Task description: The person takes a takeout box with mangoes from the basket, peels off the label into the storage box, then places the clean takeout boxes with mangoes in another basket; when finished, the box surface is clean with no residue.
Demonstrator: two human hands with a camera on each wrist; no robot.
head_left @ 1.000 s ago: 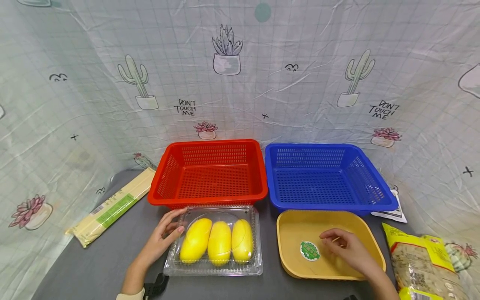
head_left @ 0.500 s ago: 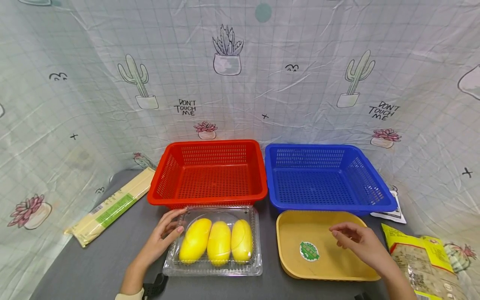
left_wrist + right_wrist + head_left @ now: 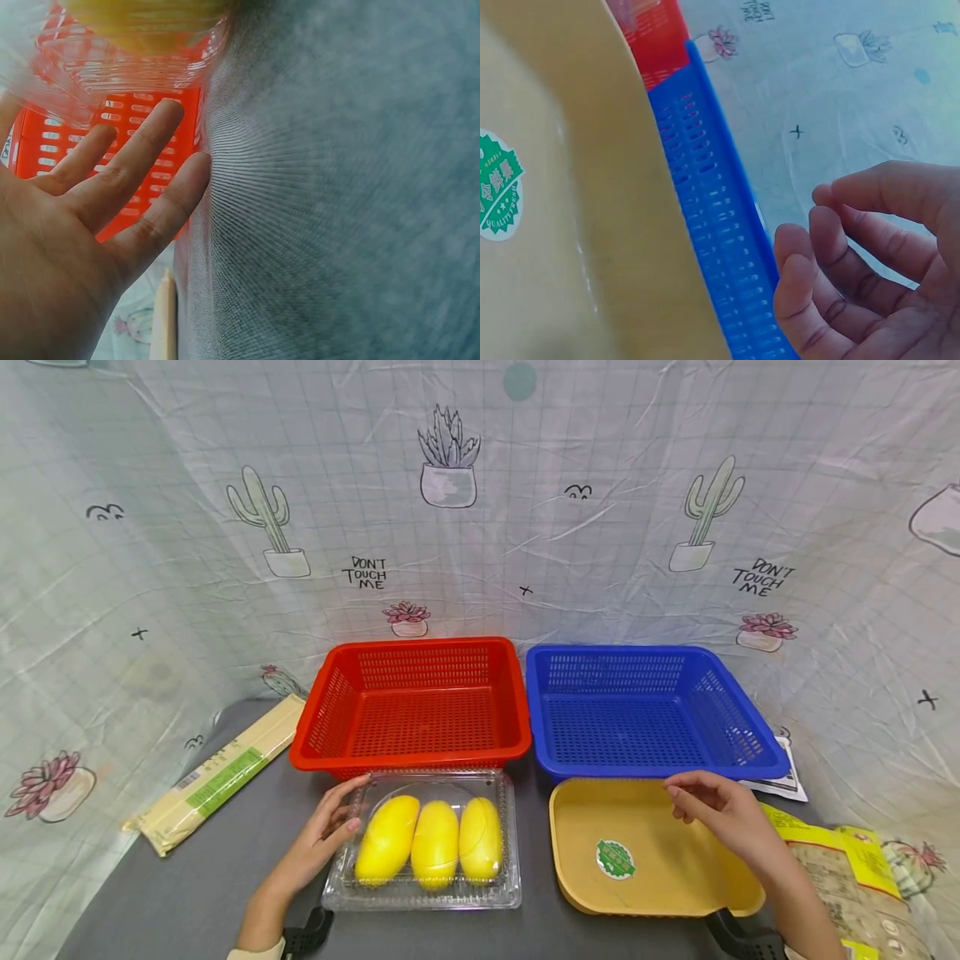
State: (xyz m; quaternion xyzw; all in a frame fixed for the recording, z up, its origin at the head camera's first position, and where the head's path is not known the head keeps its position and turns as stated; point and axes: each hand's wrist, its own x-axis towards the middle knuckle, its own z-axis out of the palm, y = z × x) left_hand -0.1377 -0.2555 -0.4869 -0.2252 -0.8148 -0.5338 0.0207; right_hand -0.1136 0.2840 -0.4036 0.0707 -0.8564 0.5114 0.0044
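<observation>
Left hand [image 3: 315, 842], spread, flanked clear box [image 3: 423, 900] at nine o'clock; right hand [image 3: 726, 817], loosely curled, overhung yellow tray [image 3: 600, 814] at two.

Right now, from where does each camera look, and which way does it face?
Head: worn on the head, facing forward and down at the red basket, blue basket, clear container and yellow tray; the left hand, right hand and forearms show.
Left wrist: on that wrist, facing past the left hand toward the clear container and red basket.
Right wrist: on that wrist, facing over the yellow tray toward the blue basket and curtain; the right hand shows.
Both wrist views share the red basket.
</observation>
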